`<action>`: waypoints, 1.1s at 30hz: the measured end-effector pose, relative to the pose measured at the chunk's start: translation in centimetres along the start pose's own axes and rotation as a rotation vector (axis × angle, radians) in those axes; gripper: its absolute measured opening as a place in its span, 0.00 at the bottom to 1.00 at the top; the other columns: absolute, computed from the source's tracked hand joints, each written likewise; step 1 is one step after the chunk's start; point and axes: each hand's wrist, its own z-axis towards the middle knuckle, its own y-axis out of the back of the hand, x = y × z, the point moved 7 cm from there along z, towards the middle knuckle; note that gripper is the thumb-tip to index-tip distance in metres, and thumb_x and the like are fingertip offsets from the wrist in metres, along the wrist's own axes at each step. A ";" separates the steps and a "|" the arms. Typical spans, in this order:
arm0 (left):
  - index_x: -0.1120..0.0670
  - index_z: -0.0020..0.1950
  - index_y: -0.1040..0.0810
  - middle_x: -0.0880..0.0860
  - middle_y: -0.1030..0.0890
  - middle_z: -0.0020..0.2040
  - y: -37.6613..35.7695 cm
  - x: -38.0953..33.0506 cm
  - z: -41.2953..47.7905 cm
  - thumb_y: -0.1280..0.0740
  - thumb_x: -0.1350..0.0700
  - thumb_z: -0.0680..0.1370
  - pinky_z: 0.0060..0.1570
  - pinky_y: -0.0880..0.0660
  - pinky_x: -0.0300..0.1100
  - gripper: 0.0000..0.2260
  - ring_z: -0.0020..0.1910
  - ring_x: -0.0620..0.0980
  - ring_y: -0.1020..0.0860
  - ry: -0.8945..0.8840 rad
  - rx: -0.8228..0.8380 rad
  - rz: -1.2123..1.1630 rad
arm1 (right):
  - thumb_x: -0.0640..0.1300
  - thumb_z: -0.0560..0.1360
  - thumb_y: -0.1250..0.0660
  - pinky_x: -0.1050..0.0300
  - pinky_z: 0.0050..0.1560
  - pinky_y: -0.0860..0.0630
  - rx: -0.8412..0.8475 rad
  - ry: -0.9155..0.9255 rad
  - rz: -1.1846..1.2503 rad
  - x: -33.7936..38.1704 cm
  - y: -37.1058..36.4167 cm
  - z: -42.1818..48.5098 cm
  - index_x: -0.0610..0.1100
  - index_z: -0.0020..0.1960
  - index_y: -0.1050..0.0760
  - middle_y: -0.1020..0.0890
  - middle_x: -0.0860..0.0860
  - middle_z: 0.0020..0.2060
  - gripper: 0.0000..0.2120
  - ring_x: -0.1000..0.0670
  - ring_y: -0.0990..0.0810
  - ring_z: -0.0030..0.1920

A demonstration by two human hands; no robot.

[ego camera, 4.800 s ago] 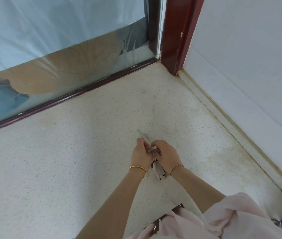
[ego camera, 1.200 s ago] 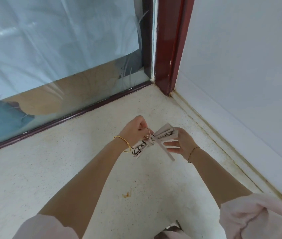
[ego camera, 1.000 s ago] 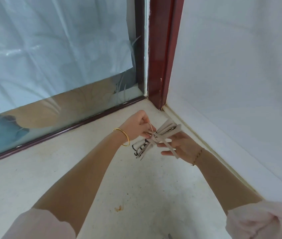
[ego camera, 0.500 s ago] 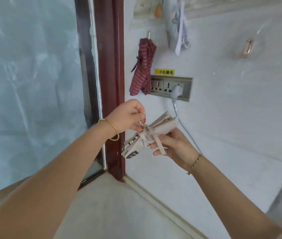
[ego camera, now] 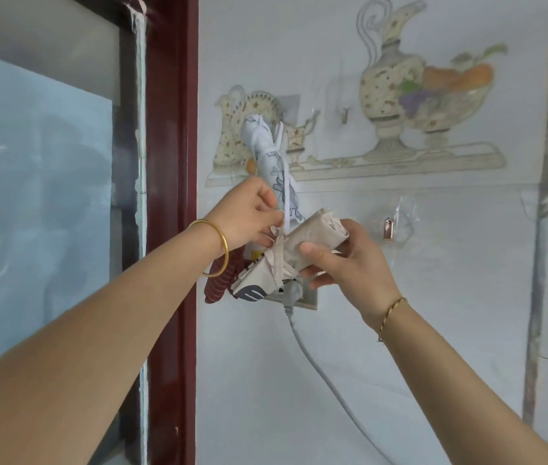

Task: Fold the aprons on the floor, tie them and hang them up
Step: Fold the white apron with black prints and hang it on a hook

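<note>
Fingertips (ego camera: 271,214) of the left hand (ego camera: 246,216) are drawn together and pinch the tie strap (ego camera: 277,229) where it rises from the knot, with the remaining fingers curled underneath. The right hand (ego camera: 349,266) grips the beige apron (ego camera: 303,241), its thumb lying across the front of the roll and its fingers curled round from below. This apron is folded into a tight bundle, bound round its middle by the strap, and held in the air close to the wall. It is tilted, with the upper end to the right and the lower end, which shows a dark grey print, down to the left. A gold bangle (ego camera: 217,248) circles the left wrist and a thin chain bracelet (ego camera: 390,313) the right. Just behind the left hand a white apron (ego camera: 266,156) with a blue pattern hangs rolled against the wall. Below the left wrist part of a red striped apron (ego camera: 220,283) shows, mostly hidden. Behind the lower end of the bundle sits a wall socket (ego camera: 308,298) with a grey plug (ego camera: 291,290), and its cable (ego camera: 316,360) runs down to the right. A copper-coloured hook (ego camera: 388,228) is fixed to the wall right of the right hand, and a small clear hook (ego camera: 344,115) sits higher up. A jug-and-fruit-bowl decal (ego camera: 400,92) spreads across the upper wall. At the left stand a dark red door frame (ego camera: 172,162) and a frosted glass pane (ego camera: 38,196).
</note>
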 end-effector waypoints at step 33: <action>0.57 0.50 0.19 0.57 0.20 0.53 -2.4 -8.4 15.4 0.44 0.74 0.75 0.48 0.22 0.40 0.18 0.48 0.50 0.22 -0.153 -0.232 -0.038 | 0.48 0.73 0.30 0.45 0.54 0.24 -0.558 0.286 -0.436 9.4 8.7 12.4 0.37 0.59 0.31 0.24 0.42 0.54 0.21 0.43 0.24 0.53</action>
